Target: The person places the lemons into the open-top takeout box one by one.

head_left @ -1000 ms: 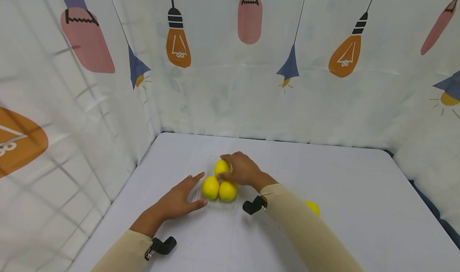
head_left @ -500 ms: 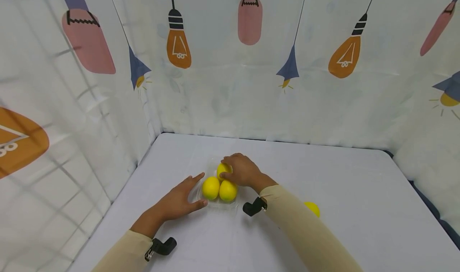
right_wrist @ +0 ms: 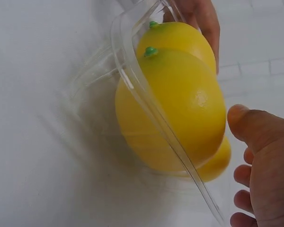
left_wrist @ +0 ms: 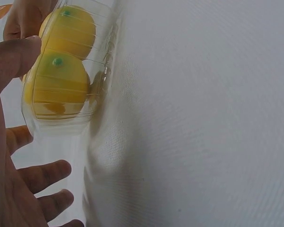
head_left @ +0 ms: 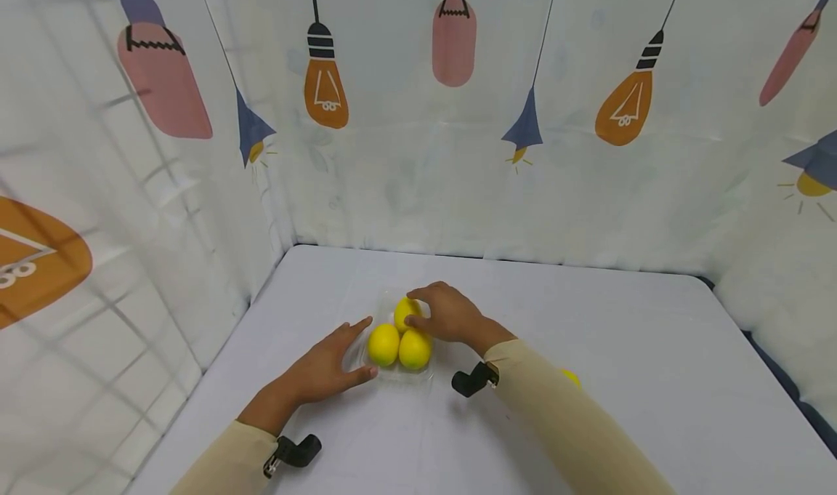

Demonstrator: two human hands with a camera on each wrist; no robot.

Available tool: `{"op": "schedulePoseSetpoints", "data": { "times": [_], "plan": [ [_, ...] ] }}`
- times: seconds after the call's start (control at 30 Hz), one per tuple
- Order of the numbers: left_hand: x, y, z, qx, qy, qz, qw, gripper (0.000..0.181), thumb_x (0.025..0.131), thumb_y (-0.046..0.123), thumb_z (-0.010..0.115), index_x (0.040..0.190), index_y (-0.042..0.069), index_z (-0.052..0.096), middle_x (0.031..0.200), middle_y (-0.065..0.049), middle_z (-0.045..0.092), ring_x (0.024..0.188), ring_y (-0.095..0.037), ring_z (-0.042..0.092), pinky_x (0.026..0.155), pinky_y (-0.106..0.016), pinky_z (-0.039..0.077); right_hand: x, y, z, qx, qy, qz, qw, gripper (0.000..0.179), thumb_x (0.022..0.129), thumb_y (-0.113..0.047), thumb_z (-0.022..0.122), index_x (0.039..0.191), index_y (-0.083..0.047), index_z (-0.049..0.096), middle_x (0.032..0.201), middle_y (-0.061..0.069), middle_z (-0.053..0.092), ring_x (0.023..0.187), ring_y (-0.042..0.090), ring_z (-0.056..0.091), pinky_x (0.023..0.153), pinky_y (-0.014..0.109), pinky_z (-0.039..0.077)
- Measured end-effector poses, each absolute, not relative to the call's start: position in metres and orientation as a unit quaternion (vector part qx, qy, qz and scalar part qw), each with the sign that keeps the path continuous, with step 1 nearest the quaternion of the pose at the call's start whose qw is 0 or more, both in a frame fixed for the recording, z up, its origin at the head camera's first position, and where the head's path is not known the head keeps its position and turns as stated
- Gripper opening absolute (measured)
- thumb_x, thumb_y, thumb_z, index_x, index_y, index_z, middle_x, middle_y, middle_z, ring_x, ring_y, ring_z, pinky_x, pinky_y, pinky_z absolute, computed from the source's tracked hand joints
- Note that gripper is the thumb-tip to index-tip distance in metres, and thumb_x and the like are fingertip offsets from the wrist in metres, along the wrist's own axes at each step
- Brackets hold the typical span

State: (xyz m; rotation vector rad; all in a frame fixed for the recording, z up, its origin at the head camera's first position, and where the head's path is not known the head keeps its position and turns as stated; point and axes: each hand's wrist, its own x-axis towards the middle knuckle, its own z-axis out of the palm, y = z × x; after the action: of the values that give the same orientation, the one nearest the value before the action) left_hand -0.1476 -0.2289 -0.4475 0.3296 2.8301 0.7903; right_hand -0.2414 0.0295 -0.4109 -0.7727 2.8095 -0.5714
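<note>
Three yellow lemons with green stem tips sit in a clear plastic tray [head_left: 399, 376] on the white table. Two stand side by side at the front, a left lemon [head_left: 383, 345] and a right lemon [head_left: 415, 349]; a back lemon [head_left: 405, 313] lies behind them. My left hand [head_left: 323, 364] is at the tray's left side, fingers spread, thumb by the front corner; the left wrist view shows the thumb [left_wrist: 19, 56] at the rim. My right hand [head_left: 451, 313] is beside the back lemon with loosely bent fingers; the right wrist view shows a gap between thumb [right_wrist: 251, 123] and the large near lemon [right_wrist: 175, 109].
Another yellow lemon [head_left: 572, 377] lies to the right on the table, mostly hidden behind my right sleeve [head_left: 556, 408]. White curtains [head_left: 431, 175] printed with lamps rise along the table's left, back and right sides.
The back lemon has moved slightly right and settled in the tray. My right hand has loosened from it and shifted a little right. The left hand has stayed still.
</note>
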Motion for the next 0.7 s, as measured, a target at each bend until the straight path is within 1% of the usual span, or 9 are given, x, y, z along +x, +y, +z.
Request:
{"op": "schedulePoseSetpoints", "data": {
  "times": [0.2,0.5,0.7],
  "plan": [
    [-0.148,-0.228,-0.446,0.110,0.955,0.261,0.093,0.093,0.088,0.065,0.069,0.164,0.030,0.028,0.164,-0.014,0.031,0.151,-0.041,0.026,0.114,-0.068,0.027,-0.234,0.044,-0.406,-0.270,0.938,-0.200,0.085,0.058,0.095,-0.048,0.072,0.145,-0.023,0.060,0.142,0.001,0.059,0.131,0.021,0.052,0.111,0.046,0.043],
    [-0.148,-0.228,-0.448,0.116,0.955,0.258,0.086,0.093,0.088,0.063,0.070,0.164,0.028,0.028,0.163,-0.021,0.030,0.149,-0.045,0.027,0.112,-0.070,0.028,-0.223,0.074,-0.399,-0.280,0.934,-0.203,0.085,0.064,0.095,-0.050,0.070,0.150,-0.021,0.055,0.146,0.003,0.056,0.133,0.023,0.051,0.110,0.046,0.044],
    [-0.148,-0.227,-0.448,0.117,0.955,0.260,0.088,0.094,0.089,0.063,0.070,0.164,0.028,0.027,0.164,-0.018,0.030,0.150,-0.044,0.025,0.113,-0.069,0.026,-0.215,0.097,-0.395,-0.280,0.935,-0.207,0.072,0.066,0.094,-0.049,0.072,0.150,-0.020,0.054,0.146,0.003,0.055,0.134,0.023,0.050,0.110,0.044,0.043]
  ]
}}
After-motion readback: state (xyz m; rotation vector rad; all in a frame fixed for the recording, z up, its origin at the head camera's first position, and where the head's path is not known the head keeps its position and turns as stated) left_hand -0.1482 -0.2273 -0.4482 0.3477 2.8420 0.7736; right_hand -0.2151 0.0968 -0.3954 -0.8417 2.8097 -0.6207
